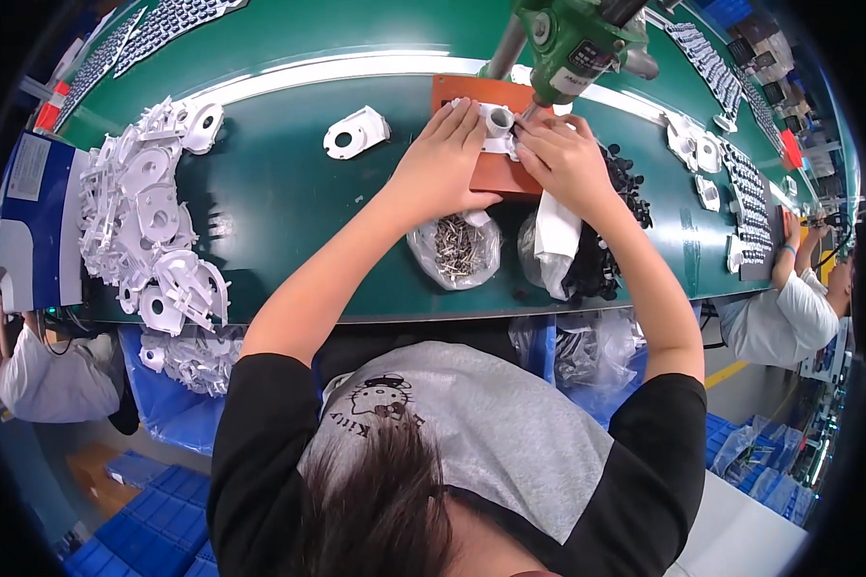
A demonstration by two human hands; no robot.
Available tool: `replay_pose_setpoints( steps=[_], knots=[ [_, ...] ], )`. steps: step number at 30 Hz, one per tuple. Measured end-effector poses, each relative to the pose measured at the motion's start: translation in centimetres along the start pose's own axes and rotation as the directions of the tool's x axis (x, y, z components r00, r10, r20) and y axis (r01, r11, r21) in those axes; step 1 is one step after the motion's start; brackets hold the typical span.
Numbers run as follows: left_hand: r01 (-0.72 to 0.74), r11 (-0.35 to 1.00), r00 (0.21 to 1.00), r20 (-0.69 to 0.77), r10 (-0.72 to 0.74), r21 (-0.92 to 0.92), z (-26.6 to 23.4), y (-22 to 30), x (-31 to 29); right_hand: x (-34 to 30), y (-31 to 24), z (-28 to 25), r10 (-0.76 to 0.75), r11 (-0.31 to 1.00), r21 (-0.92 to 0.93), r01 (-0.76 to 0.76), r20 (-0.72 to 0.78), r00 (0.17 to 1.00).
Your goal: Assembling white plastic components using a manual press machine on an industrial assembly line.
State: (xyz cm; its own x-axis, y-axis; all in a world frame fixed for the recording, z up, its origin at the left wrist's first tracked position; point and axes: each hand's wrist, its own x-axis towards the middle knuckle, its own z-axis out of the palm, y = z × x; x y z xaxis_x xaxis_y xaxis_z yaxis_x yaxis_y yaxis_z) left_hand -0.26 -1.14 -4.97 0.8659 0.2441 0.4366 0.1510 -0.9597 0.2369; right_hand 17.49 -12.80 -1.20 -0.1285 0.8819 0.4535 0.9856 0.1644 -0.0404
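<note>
A white plastic part with a short round tube (497,121) rests on an orange-brown block (507,176) at the far middle of the bench. My left hand (445,159) steadies its left side, fingers together on top and thumb stretched toward the block's near edge. From the right, my right hand (565,159) closes its fingers at the part's other side, by the tip of a green press (573,58). Whether a small piece is also between those fingertips is hidden. One loose white part (357,133) with a round hole lies left of my left hand.
White parts (154,212) are heaped at the left beside a blue-and-white machine (38,226). Nearer me are a bag of screws (459,252), a white cloth-like piece (555,236) and small black parts (625,183). Other people work at both sides.
</note>
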Motion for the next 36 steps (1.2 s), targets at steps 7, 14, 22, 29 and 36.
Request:
replay_pose_setpoints(
  steps=[7,14,22,29,36],
  knots=[
    [0.037,0.999,0.996,0.08,-0.034,-0.036,-0.9,0.0,0.6,0.2,-1.6,-2.9,0.175,0.984,0.008,-0.176,0.069,0.982],
    [0.03,0.999,0.999,0.016,-0.03,-0.015,0.0,-0.9,0.7,-1.8,-11.1,1.2,-0.041,0.97,0.243,-0.034,0.298,0.954],
    [0.004,0.996,0.999,-0.041,-0.007,-0.091,0.0,-0.9,0.7,-2.2,-12.8,3.2,-0.131,0.991,0.03,0.127,0.25,0.959],
    [0.017,0.998,1.0,0.009,-0.016,-0.058,-0.5,0.0,0.0,-2.5,-12.3,2.8,-0.116,0.991,0.089,0.105,0.138,0.984],
    [0.028,0.998,1.0,-0.012,-0.028,-0.053,-0.3,-0.5,0.4,-0.8,-9.2,0.0,0.106,0.856,0.438,-0.275,0.372,0.922]
  ],
)
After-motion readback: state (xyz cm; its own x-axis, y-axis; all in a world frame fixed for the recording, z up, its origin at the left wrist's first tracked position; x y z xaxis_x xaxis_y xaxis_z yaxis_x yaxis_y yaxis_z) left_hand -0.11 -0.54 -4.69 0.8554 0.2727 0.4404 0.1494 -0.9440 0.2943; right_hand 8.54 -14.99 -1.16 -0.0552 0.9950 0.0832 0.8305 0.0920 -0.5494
